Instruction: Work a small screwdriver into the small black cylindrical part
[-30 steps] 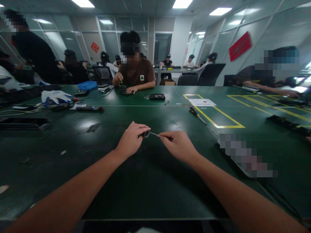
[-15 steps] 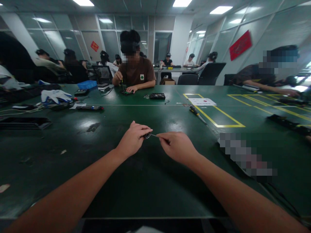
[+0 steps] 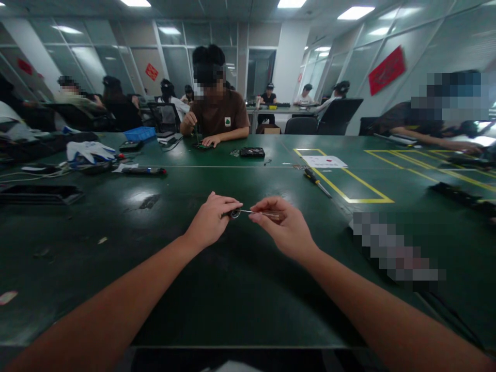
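Observation:
My left hand (image 3: 211,219) is closed around a small dark part with a shiny round rim (image 3: 234,213), mostly hidden by the fingers. In my right hand (image 3: 287,227) is a screwdriver (image 3: 271,214) with a clear reddish handle, held sideways between thumb and fingers. Its thin metal shaft points left and its tip meets the small part, though the exact contact is too small to make out. Both hands are just above the green table (image 3: 240,289).
Beyond my hands lie a yellow-black screwdriver (image 3: 316,182), a black boxy part (image 3: 252,152) and a dark pen-shaped tool (image 3: 144,171). White gloves (image 3: 91,151) and a black tray (image 3: 41,195) are leftward. A blurred-out power-strip-like object (image 3: 395,253) lies right. A person (image 3: 219,111) works opposite.
My right hand has rolled over, with its fingers now raised and the screwdriver's handle showing. My left hand stays in place, holding the small part.

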{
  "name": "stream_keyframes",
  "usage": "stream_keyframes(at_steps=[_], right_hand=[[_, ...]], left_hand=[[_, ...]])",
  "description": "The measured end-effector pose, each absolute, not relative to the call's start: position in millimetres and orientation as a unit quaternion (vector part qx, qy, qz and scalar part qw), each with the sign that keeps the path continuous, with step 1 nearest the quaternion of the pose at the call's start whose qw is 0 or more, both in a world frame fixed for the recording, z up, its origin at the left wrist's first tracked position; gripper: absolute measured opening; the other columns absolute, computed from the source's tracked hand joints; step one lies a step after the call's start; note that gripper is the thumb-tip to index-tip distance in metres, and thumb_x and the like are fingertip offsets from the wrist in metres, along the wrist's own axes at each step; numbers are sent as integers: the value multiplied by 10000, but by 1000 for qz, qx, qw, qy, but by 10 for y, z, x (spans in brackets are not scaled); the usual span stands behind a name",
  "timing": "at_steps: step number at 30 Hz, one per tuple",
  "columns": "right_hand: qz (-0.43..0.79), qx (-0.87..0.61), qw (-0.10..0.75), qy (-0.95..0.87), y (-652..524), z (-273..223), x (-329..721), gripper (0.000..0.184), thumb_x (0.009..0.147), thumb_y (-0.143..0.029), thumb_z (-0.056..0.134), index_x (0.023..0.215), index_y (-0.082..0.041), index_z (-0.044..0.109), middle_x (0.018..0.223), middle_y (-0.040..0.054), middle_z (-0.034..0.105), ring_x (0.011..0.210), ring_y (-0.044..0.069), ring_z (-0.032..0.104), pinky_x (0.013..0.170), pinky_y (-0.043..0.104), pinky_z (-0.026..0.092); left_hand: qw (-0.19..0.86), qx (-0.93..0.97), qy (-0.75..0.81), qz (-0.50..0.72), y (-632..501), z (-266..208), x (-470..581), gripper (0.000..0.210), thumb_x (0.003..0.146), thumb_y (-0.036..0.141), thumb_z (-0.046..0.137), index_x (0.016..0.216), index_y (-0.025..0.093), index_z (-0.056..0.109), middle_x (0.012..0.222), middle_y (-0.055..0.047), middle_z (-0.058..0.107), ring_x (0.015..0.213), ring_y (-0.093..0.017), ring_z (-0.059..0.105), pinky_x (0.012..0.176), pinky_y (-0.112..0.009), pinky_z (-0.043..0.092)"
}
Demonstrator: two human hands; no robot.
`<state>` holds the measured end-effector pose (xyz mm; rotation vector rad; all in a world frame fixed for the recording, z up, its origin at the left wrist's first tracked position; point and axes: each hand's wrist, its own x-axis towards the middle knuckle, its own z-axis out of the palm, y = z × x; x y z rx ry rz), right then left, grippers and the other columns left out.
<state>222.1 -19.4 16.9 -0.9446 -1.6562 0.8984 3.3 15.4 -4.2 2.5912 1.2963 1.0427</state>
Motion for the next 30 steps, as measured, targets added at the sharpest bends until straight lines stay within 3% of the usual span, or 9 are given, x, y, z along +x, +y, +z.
stream_keyframes(at_steps=[4, 12, 30], right_hand=[[390, -351, 528, -668, -222, 164, 2206, 165, 904, -325, 691, 1022, -216, 654, 985, 57, 759, 920, 206, 741, 874, 388, 595], [247, -401, 475, -743, -258, 167, 2240, 100, 973, -286, 594, 1018, -211, 642, 904, 55, 759, 836, 205, 749, 791, 363, 589], [245, -363, 484, -758, -257, 160, 2253, 101, 988, -275, 585, 1065, -225, 627, 978, 65, 756, 899, 205, 748, 832, 365, 592]], left_hand=[[39, 854, 406, 322, 134, -33, 65, 372, 920, 70, 566, 1200, 262, 720, 1224, -44, 729, 1151, -217, 651, 1198, -624, 263], [30, 861, 406, 304, 127, -39, 80, 397, 921, 54, 553, 1221, 257, 716, 1230, -49, 724, 1169, -222, 632, 1205, -642, 237], [44, 850, 415, 323, 106, -23, 83, 343, 919, 87, 588, 1179, 263, 726, 1216, -32, 734, 1144, -214, 651, 1205, -613, 254]])
